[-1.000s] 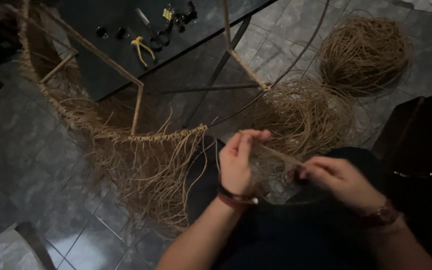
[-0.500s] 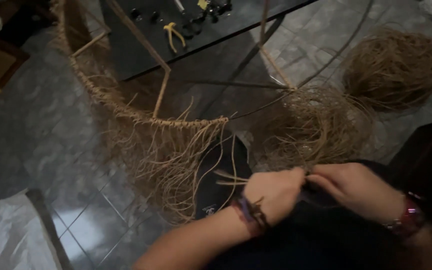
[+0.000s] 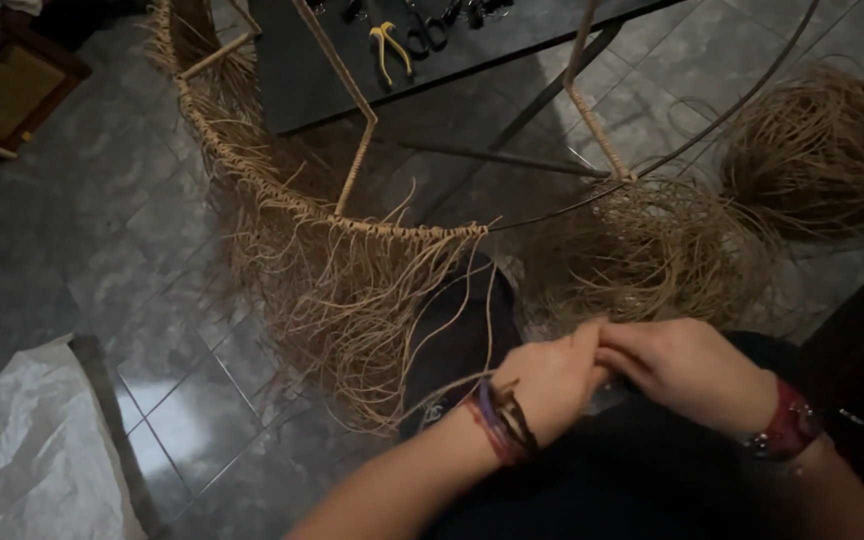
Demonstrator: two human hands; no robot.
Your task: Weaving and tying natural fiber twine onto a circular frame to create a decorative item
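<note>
A grey tiled floor [image 3: 102, 250] is seen across most of the view; a dark table [image 3: 352, 70] is set at the top, on which yellow-handled pliers [image 3: 390, 47] and other small dark tools are laid; a large curved frame [image 3: 282, 195], wrapped and knotted in tan cord, is stood in front of the table, and a long fringe of loose strands [image 3: 342, 300] is hung from its lower rim down toward the floor; a thin bare metal rod of the frame is arched up to the right; a loose bundle of tan fibre [image 3: 822, 150] is piled at the upper right, and a second tangled mass [image 3: 642, 255] is spread just beside it, below the frame's right end; a crumpled white plastic sheet [image 3: 37, 450] is lain at the lower left; the person's dark-clothed lap is seen at the bottom; the left hand [image 3: 552, 380], with braided bands at the wrist, and the right hand [image 3: 687, 370], with a red-strapped watch at the wrist, are brought together above the lap, touching at the fingertips; both are closed narrowly, pinched on a thin strand [image 3: 472, 380] of tan fibre, which is trailed off to the left from the left hand toward the fringe; the exact grip of the fingers cannot be told.
</note>
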